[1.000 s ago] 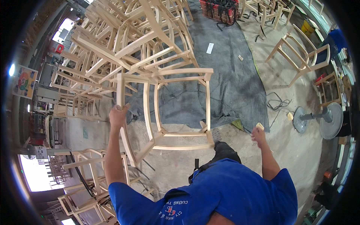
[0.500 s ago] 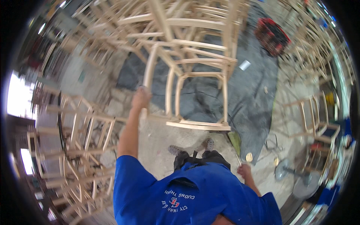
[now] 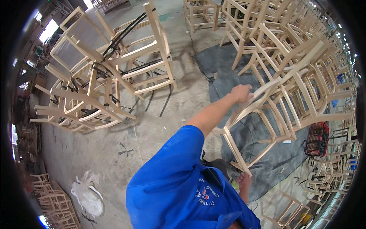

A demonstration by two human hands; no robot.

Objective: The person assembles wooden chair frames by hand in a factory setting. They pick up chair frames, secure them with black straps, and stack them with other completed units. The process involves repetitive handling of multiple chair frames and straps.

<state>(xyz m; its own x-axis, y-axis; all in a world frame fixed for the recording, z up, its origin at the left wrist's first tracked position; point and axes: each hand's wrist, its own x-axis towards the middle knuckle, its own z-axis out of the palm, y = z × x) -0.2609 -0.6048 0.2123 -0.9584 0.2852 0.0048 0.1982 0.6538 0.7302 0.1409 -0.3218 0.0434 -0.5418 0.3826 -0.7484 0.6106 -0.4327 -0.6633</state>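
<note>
A pale, unfinished wooden chair frame [image 3: 236, 149] stands tilted in front of me, to my right. My left hand [image 3: 241, 94] is closed at the edge of one of its long upright posts, which is smeared by motion. Lower down, my right hand [image 3: 243, 181] has its fingers curled at the near corner of the same frame, where two rails meet. The palm side of that hand is hidden. Beyond the frame, several similar chair frames [image 3: 301, 82] crowd together, and their parts overlap it.
A dark sheet [image 3: 263, 177] lies under the frames. To the left stand stacked chair frames [image 3: 133, 61] with black straps. A white sack [image 3: 89, 196] rests on the concrete floor at lower left. A red and black crate [image 3: 317, 139] sits at the right.
My view and body have turned left, so the frame now appears further right. My left hand stays at its post. My right hand, earlier apart from the frame with a thin stick-like thing, is now at its corner.
</note>
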